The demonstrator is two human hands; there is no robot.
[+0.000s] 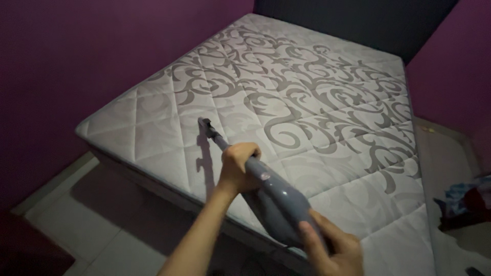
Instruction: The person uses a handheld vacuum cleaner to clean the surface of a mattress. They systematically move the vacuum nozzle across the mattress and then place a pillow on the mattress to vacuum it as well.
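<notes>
A grey handheld vacuum cleaner (279,197) points away from me over a bare quilted mattress (317,92) with a grey swirl pattern. Its narrow nozzle (207,125) rests on the mattress near the left front corner. My left hand (238,166) is wrapped around the thin tube just ahead of the vacuum's body. My right hand (330,245) grips the rear handle at the bottom of the view. The nozzle throws a shadow on the fabric below it.
Purple walls (76,56) close in on the left and far right. A dark headboard (358,23) stands behind the mattress. Pale floor tiles (97,220) lie at the lower left. A heap of cloth (468,197) sits on the floor at the right.
</notes>
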